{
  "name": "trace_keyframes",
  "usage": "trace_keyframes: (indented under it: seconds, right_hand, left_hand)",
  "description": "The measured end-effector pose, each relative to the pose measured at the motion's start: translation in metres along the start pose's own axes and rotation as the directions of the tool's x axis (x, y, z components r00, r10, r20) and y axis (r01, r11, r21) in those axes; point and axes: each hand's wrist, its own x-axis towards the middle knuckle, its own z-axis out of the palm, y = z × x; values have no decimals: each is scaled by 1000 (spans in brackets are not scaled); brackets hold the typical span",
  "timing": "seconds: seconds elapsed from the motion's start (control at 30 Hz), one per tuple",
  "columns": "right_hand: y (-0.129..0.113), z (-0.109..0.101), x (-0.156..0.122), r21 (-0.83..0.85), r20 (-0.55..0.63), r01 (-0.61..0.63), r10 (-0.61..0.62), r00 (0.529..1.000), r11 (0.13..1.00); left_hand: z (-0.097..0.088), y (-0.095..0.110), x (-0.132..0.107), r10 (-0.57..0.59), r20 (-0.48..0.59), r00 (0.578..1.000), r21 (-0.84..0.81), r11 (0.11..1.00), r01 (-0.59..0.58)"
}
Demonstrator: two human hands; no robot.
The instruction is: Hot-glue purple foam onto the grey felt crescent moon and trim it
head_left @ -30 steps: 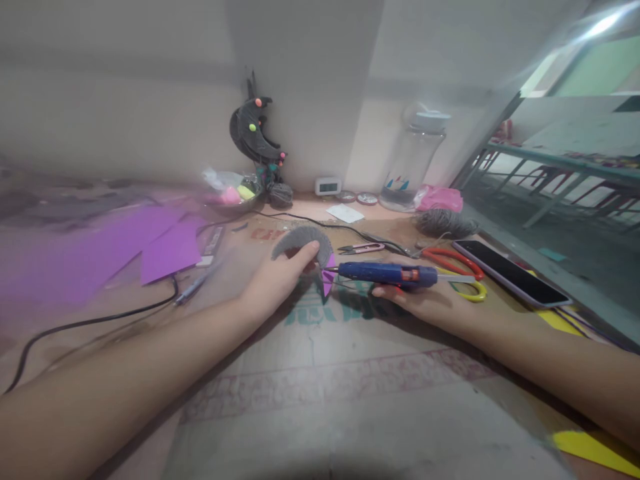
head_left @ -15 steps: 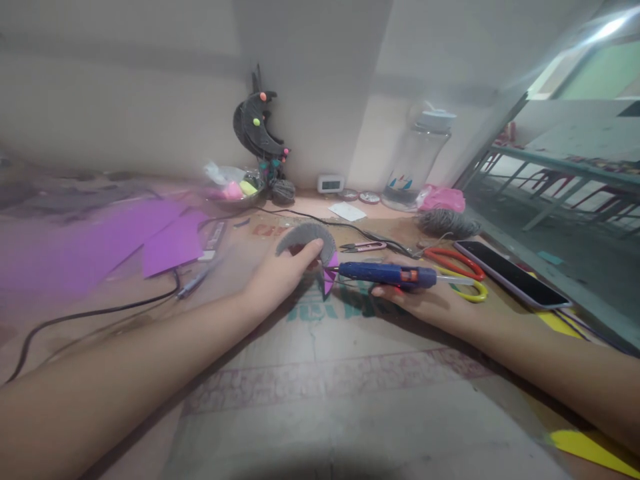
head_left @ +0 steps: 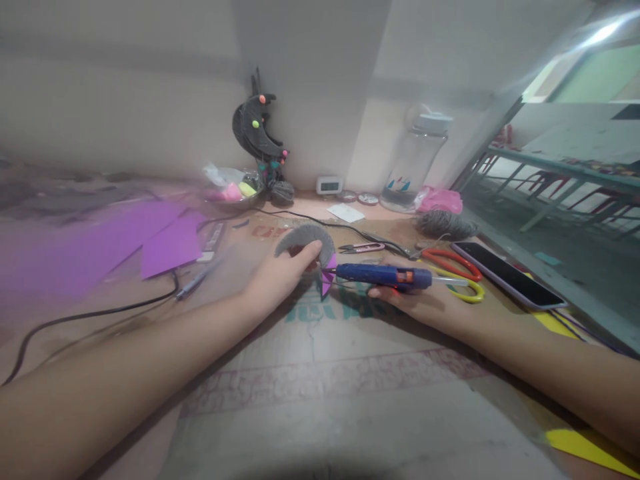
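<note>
Between the thumb and fingers of my left hand [head_left: 287, 270] is a grey crescent shape [head_left: 313, 235], its curved edge upward. A small piece of purple paper [head_left: 327, 279] hangs at the crescent's right end. My right hand [head_left: 415, 300] is wrapped around a blue glue gun [head_left: 380, 274] with a clear glue stick [head_left: 453, 282] sticking out of its back. The gun's nozzle points left and meets or nearly meets the purple piece; exact contact is too small to tell. Some right-hand fingers are hidden behind the gun.
Thread snips [head_left: 363, 247], orange and yellow scissors [head_left: 475, 265] and a phone [head_left: 510, 275] lie around my right hand. Purple sheets [head_left: 173, 248] and a pen [head_left: 193, 287] are at left. Behind stand a bottle [head_left: 415, 163], a small clock [head_left: 329, 185] and grey yarn [head_left: 447, 225]. A black cord [head_left: 320, 215] crosses the table.
Almost nothing differs. The whole view has shifted very slightly, and both hands keep the same hold, with the glue gun's nozzle still at the purple piece.
</note>
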Motion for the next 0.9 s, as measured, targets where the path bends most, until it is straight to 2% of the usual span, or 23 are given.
trace_keyframes:
  seconds: [0.1,0.17,0.4,0.63,0.9]
  right_hand:
    - [-3,-1,1,73,43,-100,97,994,992]
    - [-4,-2,1,67,45,-121,118,992,990]
    - [-1,-1,0,49,27,-115,114,993,992]
    - [-11,-3,2,118,18,-118,117,993,986]
    - [-7,-4,2,63,15,-152,151,988,986]
  left_hand:
    - [0,1,0,18,6,1000,15,1000,-18]
    - [-1,2,0,19,18,1000,25,999,-20]
    - [-1,5,-2,1,-5,1000,34,999,-1]
    - [-2,8,-2,-38,18,999,11,999,38]
    - [-2,6,-2,4,35,999,7,1000,-4]
